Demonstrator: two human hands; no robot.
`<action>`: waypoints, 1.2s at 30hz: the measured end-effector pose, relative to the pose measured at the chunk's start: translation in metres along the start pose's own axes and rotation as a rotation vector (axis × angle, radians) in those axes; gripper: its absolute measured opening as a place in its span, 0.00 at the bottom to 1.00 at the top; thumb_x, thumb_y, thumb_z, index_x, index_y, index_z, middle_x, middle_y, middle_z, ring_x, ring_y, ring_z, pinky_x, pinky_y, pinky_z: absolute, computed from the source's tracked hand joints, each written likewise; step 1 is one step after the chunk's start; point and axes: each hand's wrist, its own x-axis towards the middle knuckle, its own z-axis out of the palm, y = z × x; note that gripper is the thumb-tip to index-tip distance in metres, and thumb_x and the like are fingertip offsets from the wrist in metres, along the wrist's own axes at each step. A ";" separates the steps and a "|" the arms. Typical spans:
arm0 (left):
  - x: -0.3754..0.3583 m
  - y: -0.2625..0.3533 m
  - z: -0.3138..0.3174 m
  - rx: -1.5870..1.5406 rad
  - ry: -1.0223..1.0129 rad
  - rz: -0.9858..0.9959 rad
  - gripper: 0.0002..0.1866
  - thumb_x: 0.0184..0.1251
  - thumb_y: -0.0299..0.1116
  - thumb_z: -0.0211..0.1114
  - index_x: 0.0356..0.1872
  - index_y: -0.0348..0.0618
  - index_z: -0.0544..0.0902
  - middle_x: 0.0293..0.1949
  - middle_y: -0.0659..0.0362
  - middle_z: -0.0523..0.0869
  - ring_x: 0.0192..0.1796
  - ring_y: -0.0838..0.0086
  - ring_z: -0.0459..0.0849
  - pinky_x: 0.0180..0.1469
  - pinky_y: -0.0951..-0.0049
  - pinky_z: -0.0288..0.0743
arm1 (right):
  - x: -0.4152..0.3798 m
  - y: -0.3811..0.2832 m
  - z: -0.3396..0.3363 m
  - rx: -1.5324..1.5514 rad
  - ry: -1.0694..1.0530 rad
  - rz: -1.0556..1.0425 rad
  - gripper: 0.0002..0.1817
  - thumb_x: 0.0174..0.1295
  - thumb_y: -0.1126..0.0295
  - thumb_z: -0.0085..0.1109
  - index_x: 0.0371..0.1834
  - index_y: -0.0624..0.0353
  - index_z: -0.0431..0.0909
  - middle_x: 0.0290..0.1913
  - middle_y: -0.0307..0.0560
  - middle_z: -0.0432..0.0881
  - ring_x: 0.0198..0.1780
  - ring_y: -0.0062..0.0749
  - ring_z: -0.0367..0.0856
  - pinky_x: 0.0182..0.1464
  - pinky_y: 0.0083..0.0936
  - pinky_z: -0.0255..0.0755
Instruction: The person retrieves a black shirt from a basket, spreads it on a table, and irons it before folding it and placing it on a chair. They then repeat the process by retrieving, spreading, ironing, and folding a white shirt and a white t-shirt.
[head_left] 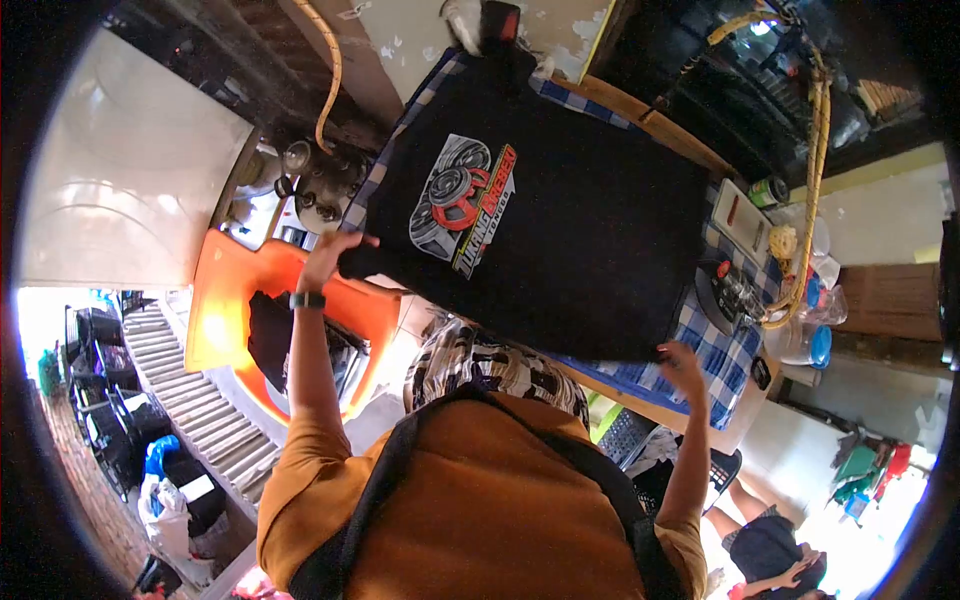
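A black T-shirt (pixel 590 220) with a printed red, grey and yellow graphic lies spread on a table covered in blue checked cloth (pixel 710 345). My left hand (pixel 328 258), wearing a dark wristband, is closed on the shirt's sleeve at the near left edge. At the near right corner, the fingers of my right hand (pixel 682 365) pinch the hem. An iron (pixel 722 292) with a cord stands on the cloth to the right of the shirt.
An orange plastic chair (pixel 225 290) with dark clothes on it is close on my left. A yellowish cord (pixel 820 150) hangs at the right, above plastic containers (pixel 805 345). Another person (pixel 775 550) is at the lower right.
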 end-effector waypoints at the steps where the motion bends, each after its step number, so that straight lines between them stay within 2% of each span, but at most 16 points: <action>1: 0.027 0.006 -0.001 -0.219 -0.089 -0.085 0.17 0.66 0.41 0.57 0.36 0.37 0.87 0.35 0.63 0.87 0.42 0.77 0.81 0.50 0.76 0.71 | 0.011 0.019 -0.005 0.250 -0.093 0.345 0.09 0.51 0.71 0.56 0.33 0.57 0.83 0.34 0.47 0.78 0.40 0.29 0.76 0.46 0.23 0.70; 2: 0.042 0.034 0.011 0.065 0.053 0.150 0.18 0.67 0.43 0.56 0.36 0.38 0.87 0.35 0.64 0.86 0.42 0.77 0.81 0.50 0.76 0.71 | 0.026 0.008 -0.027 0.371 0.018 0.399 0.13 0.56 0.68 0.51 0.38 0.61 0.82 0.30 0.44 0.80 0.35 0.23 0.75 0.42 0.22 0.69; 3: 0.051 0.060 0.028 0.177 0.284 0.158 0.25 0.72 0.50 0.52 0.46 0.37 0.84 0.44 0.60 0.85 0.49 0.75 0.80 0.57 0.75 0.69 | 0.046 -0.023 -0.040 0.389 0.272 0.369 0.16 0.62 0.63 0.52 0.46 0.60 0.81 0.39 0.42 0.82 0.40 0.23 0.75 0.43 0.22 0.68; 4: 0.085 0.054 0.025 -0.322 0.063 0.160 0.34 0.71 0.60 0.46 0.57 0.35 0.77 0.54 0.57 0.81 0.57 0.72 0.76 0.63 0.74 0.64 | 0.063 -0.017 -0.037 0.651 0.324 0.409 0.20 0.65 0.57 0.51 0.49 0.62 0.79 0.43 0.41 0.81 0.44 0.22 0.74 0.46 0.20 0.66; 5: 0.113 0.042 0.021 -0.379 0.036 0.136 0.38 0.69 0.64 0.45 0.60 0.34 0.74 0.57 0.57 0.78 0.59 0.70 0.75 0.65 0.73 0.62 | 0.075 -0.004 -0.027 0.914 0.387 0.441 0.25 0.69 0.50 0.50 0.51 0.64 0.78 0.47 0.39 0.80 0.48 0.20 0.73 0.49 0.18 0.65; 6: 0.137 0.027 0.016 -0.436 0.004 0.116 0.43 0.67 0.67 0.44 0.63 0.33 0.70 0.61 0.56 0.75 0.60 0.68 0.74 0.66 0.73 0.61 | 0.085 0.018 -0.010 0.793 0.354 0.457 0.25 0.68 0.51 0.52 0.51 0.65 0.78 0.46 0.39 0.80 0.47 0.20 0.73 0.49 0.18 0.65; 8: 0.164 -0.023 0.006 -0.044 0.125 -0.068 0.44 0.64 0.69 0.47 0.60 0.33 0.73 0.58 0.56 0.78 0.61 0.68 0.74 0.67 0.72 0.59 | 0.091 0.023 -0.002 0.575 0.366 0.491 0.25 0.67 0.51 0.54 0.49 0.66 0.79 0.44 0.39 0.81 0.47 0.20 0.74 0.49 0.19 0.67; 10: 0.146 -0.018 0.013 0.498 0.033 0.032 0.38 0.64 0.67 0.51 0.50 0.35 0.80 0.48 0.50 0.84 0.53 0.64 0.79 0.58 0.68 0.67 | 0.099 0.032 0.018 0.412 0.498 0.487 0.25 0.65 0.51 0.56 0.46 0.66 0.80 0.41 0.41 0.82 0.44 0.21 0.75 0.48 0.21 0.69; 14: 0.156 -0.056 0.013 0.680 0.193 0.235 0.31 0.65 0.60 0.56 0.33 0.33 0.79 0.29 0.41 0.80 0.35 0.49 0.80 0.39 0.60 0.70 | 0.096 0.008 0.022 0.096 0.441 0.655 0.28 0.65 0.51 0.56 0.47 0.71 0.78 0.42 0.58 0.82 0.44 0.35 0.80 0.49 0.27 0.71; 16: 0.151 -0.061 0.010 0.556 0.247 0.430 0.30 0.66 0.58 0.56 0.32 0.33 0.79 0.28 0.43 0.80 0.34 0.50 0.79 0.37 0.62 0.71 | 0.097 0.010 0.032 -0.065 0.726 0.370 0.23 0.65 0.50 0.53 0.36 0.64 0.72 0.33 0.68 0.78 0.39 0.66 0.76 0.38 0.47 0.70; 21: 0.120 -0.061 -0.005 0.917 0.210 0.225 0.22 0.66 0.53 0.59 0.29 0.41 0.79 0.25 0.53 0.80 0.31 0.59 0.79 0.47 0.58 0.63 | 0.096 0.004 0.027 -0.073 0.665 0.384 0.23 0.66 0.50 0.52 0.39 0.65 0.73 0.37 0.68 0.79 0.42 0.66 0.76 0.40 0.49 0.70; 27: 0.111 -0.080 -0.009 1.015 0.385 0.397 0.19 0.64 0.53 0.59 0.29 0.47 0.79 0.25 0.58 0.80 0.32 0.62 0.79 0.48 0.58 0.59 | 0.091 -0.008 0.013 -0.054 0.670 0.369 0.21 0.67 0.52 0.51 0.41 0.63 0.72 0.35 0.68 0.78 0.39 0.68 0.75 0.37 0.52 0.68; 29: 0.112 -0.095 -0.016 1.001 0.412 0.556 0.18 0.65 0.53 0.59 0.31 0.48 0.79 0.26 0.58 0.81 0.32 0.60 0.79 0.51 0.51 0.60 | 0.079 -0.006 0.008 -0.118 0.411 0.411 0.24 0.68 0.52 0.50 0.52 0.65 0.72 0.37 0.68 0.80 0.40 0.66 0.79 0.38 0.50 0.73; 30: 0.106 -0.096 -0.016 1.094 0.414 0.551 0.19 0.66 0.53 0.58 0.30 0.48 0.79 0.25 0.59 0.80 0.32 0.59 0.78 0.52 0.48 0.61 | 0.073 0.008 0.022 -0.142 0.451 0.337 0.24 0.68 0.53 0.49 0.52 0.65 0.72 0.37 0.68 0.80 0.39 0.66 0.79 0.37 0.50 0.73; 34: 0.094 -0.096 -0.021 1.181 0.323 0.528 0.16 0.64 0.47 0.63 0.26 0.47 0.78 0.23 0.59 0.79 0.32 0.61 0.77 0.51 0.54 0.63 | 0.050 0.001 0.034 -0.045 0.503 0.316 0.24 0.68 0.53 0.49 0.54 0.65 0.70 0.37 0.68 0.80 0.38 0.65 0.79 0.35 0.49 0.74; 36: 0.088 -0.097 -0.017 1.198 0.467 0.745 0.15 0.63 0.47 0.63 0.26 0.47 0.78 0.23 0.61 0.80 0.32 0.61 0.78 0.50 0.54 0.63 | 0.042 -0.007 0.026 -0.008 0.448 0.405 0.24 0.68 0.53 0.49 0.53 0.65 0.70 0.38 0.68 0.80 0.38 0.65 0.79 0.36 0.49 0.74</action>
